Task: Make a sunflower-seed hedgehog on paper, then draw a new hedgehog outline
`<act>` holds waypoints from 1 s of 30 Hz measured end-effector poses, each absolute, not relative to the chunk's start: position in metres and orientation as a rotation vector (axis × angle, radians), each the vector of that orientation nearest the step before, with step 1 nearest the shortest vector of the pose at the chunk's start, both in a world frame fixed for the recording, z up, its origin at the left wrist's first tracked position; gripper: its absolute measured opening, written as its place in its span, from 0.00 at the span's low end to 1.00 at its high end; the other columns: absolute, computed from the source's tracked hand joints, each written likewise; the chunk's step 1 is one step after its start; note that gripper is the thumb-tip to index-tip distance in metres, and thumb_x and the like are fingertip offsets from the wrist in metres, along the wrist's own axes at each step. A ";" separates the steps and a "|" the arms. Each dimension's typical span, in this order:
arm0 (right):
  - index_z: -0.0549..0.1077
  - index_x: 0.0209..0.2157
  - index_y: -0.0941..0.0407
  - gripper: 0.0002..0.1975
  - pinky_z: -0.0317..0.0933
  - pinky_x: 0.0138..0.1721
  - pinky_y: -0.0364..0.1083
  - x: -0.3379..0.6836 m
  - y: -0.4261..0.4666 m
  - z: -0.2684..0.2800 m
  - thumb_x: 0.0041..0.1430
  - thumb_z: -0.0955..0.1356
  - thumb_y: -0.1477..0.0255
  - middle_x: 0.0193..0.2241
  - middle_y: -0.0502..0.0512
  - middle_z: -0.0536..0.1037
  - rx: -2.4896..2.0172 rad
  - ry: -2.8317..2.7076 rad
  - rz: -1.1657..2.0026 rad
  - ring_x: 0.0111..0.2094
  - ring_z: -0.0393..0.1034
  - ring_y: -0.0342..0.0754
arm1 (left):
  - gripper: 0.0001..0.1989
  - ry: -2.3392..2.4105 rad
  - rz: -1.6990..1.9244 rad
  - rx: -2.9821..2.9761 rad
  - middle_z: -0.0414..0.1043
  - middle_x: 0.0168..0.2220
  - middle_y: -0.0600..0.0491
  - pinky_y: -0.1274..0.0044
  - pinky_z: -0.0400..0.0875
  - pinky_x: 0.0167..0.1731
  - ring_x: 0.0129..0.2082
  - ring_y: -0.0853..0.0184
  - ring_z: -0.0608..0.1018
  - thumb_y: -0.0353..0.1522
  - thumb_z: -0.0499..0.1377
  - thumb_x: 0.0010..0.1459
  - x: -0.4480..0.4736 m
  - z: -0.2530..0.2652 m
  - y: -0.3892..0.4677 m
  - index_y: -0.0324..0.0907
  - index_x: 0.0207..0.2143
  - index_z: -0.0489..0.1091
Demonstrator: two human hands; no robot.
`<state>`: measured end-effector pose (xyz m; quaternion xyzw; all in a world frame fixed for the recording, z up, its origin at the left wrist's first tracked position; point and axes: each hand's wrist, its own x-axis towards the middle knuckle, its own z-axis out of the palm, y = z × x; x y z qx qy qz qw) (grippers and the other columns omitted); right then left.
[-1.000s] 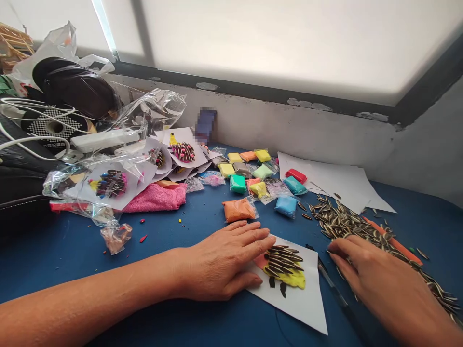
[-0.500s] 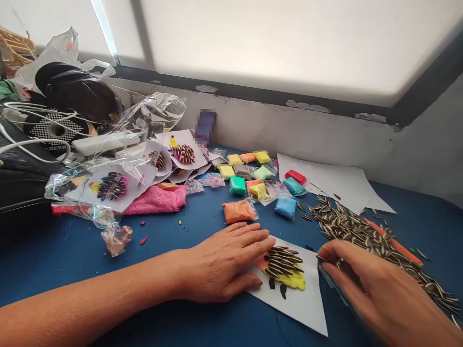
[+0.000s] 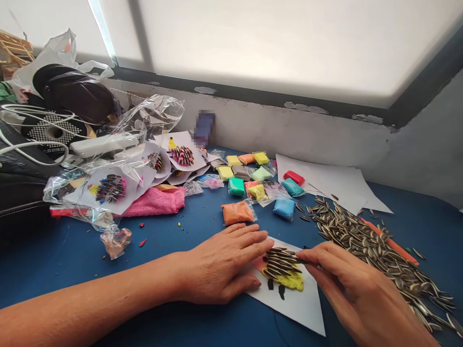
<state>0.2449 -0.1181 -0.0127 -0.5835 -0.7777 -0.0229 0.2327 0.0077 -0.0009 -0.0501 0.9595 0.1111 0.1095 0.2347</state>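
Two bare hands are placed at a white, four-cornered paper sheet (image 3: 307, 313), which is laid at the near middle of a blue bench (image 3: 202, 327). By the left hand (image 3: 231, 262), laid flat with its fingers stretched out, the left part of the sheet is covered and pressed. By the right hand (image 3: 358, 279), narrowed to a pinch, a slim, dark sunflower seed (image 3: 300, 260) is held between thumb and forefinger at the right end of the figure on the sheet; whether the figure is touched by it cannot be told.

The figure's body is formed of flattened yellow clay (image 3: 292, 282), joined at the left by pink clay (image 3: 258, 263) partly hidden by the left hand. The upper part of the yellow is covered by overlapping striped sunflower seeds (image 3: 281, 262), and two black clay pieces (image 3: 281, 291) are set below.

To the right, beyond the right hand, a loose pile of striped seeds (image 3: 347, 233) is spread, with a flat orange strip (image 3: 390, 241) laid along its far side. On the far side of the left hand, a plastic-wrapped orange clay block (image 3: 238, 212) is seen, with a wrapped blue clay block (image 3: 284, 208) to its right. At the left, a pink cloth (image 3: 155, 202) is partly covered by clear plastic.
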 end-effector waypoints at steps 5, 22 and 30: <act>0.73 0.41 0.47 0.03 0.67 0.28 0.34 0.250 -0.127 -0.018 0.68 0.67 0.69 0.30 0.44 0.78 -1.639 -2.070 -0.031 0.26 0.76 0.38 | 0.34 0.327 0.302 2.618 0.56 0.70 0.40 0.59 0.49 0.70 0.71 0.52 0.58 0.38 0.59 0.67 0.007 -0.052 -0.001 0.37 0.70 0.54; 0.75 0.40 0.47 0.05 0.68 0.27 0.36 0.251 -0.134 -0.032 0.67 0.66 0.69 0.31 0.46 0.80 -1.640 -2.111 -0.072 0.28 0.78 0.40 | 0.33 0.299 0.349 2.605 0.58 0.69 0.38 0.58 0.50 0.70 0.71 0.50 0.59 0.38 0.59 0.67 0.006 -0.054 -0.001 0.37 0.70 0.55; 0.79 0.34 0.49 0.19 0.67 0.25 0.42 0.246 -0.135 -0.045 0.69 0.61 0.56 0.25 0.52 0.78 -1.818 -1.948 -0.229 0.26 0.76 0.47 | 0.32 0.305 0.350 2.613 0.57 0.70 0.40 0.58 0.51 0.69 0.70 0.50 0.60 0.37 0.59 0.67 0.006 -0.055 -0.002 0.41 0.70 0.56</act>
